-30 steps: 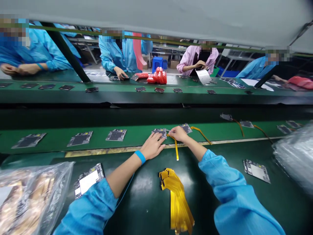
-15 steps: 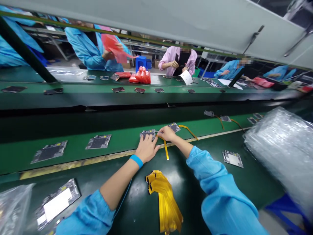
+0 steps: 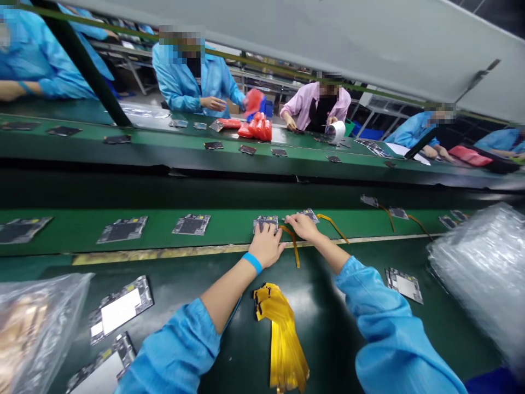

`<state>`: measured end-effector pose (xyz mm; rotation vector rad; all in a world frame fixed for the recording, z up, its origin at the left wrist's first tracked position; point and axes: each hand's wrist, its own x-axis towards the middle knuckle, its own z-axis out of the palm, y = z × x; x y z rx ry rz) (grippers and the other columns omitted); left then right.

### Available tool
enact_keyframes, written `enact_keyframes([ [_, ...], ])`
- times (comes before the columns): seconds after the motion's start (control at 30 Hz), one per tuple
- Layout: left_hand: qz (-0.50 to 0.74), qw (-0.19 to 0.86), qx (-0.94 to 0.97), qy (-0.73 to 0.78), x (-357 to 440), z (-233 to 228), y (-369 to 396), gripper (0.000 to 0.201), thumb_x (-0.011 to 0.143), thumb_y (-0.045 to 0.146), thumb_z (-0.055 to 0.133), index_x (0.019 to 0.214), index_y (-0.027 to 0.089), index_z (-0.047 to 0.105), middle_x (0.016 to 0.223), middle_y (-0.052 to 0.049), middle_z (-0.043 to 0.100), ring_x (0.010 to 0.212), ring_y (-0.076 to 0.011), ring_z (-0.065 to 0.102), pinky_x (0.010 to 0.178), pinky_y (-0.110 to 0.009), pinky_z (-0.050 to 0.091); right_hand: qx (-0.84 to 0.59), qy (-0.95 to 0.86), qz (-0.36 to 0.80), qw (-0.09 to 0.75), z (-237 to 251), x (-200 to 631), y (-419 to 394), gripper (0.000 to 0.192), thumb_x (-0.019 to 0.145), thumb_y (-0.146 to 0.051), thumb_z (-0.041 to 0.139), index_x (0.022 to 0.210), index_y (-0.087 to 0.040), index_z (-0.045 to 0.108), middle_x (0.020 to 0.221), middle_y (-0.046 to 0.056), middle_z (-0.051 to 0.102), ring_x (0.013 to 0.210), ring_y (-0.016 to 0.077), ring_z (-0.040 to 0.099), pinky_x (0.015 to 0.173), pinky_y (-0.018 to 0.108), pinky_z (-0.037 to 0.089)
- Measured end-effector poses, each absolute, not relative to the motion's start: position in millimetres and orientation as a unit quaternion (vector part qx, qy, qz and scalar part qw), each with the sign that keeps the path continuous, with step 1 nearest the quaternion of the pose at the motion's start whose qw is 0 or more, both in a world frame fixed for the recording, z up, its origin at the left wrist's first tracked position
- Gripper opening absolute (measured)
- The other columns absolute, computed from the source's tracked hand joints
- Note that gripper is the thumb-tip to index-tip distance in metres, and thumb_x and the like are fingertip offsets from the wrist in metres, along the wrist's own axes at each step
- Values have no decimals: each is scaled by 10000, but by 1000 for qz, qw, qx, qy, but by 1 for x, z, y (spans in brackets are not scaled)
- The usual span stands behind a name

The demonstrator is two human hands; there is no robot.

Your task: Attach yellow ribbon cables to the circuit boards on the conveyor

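Note:
My left hand, with a blue wrist band, lies with its fingers out on a circuit board on the green belt. An orange flex cable runs from that board's right side over the belt's edge. Just right of it, my right hand has its fingers pinched together; a small pale tip shows at them, too small to name. Partly behind this hand is another board with its own flex cable. Below my hands, a fanned stack of yellow flex cables lies on the green bench.
More boards lie along the belt. White-patched boards and a clear bag are at left. Another white-patched board and a pile of clear plastic are at right. Across the line, co-workers sit by red bags.
My right hand has drawn slightly right, away from the cable's joint with the board. The left hand stays on the board. The whole view has shifted. A co-worker's red bag has moved right.

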<state>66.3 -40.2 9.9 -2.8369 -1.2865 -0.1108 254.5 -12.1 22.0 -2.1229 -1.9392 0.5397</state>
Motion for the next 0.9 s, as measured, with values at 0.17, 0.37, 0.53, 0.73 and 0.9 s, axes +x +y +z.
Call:
enact_keyframes([
  [0.17,-44,9,-909,-414,73,10,-41,556,1051,507,480,1459,151,607,1364,-202,606,1268,-378,508,1124,-585,381,-714,-668,182,105,20,256,-14,211,1012,-372,618,1029,-250,789,1025,24,813,936,206,725,742,251,454],
  [0.37,-74,-11,-910,-409,79,6,-42,538,1047,479,492,1456,147,603,1374,-208,603,1292,-385,497,1139,-606,363,-710,-673,181,95,21,257,-16,165,997,-374,662,982,-251,769,998,8,806,914,185,710,708,254,423],
  [0.53,-102,-39,-912,-396,81,1,-38,490,1036,459,501,1420,185,632,1355,-195,622,1263,-384,514,1132,-609,366,-716,-676,162,63,24,264,-19,165,1018,-360,646,978,-250,764,1000,15,802,955,191,714,722,259,416],
  [0.73,-131,-47,-919,-369,74,-4,-37,480,1042,443,491,1447,215,612,1464,-163,587,1383,-348,490,1195,-547,350,-736,-664,135,8,34,265,-21,193,1030,-379,618,999,-250,758,1007,35,800,951,213,716,717,271,408],
  [0.9,-130,-82,-923,-354,44,2,-25,483,1060,380,461,1512,233,550,1545,-130,549,1480,-311,444,1264,-554,291,-732,-671,103,59,37,262,-37,214,1050,-335,538,1031,-226,720,1065,54,772,947,225,701,740,289,429],
])
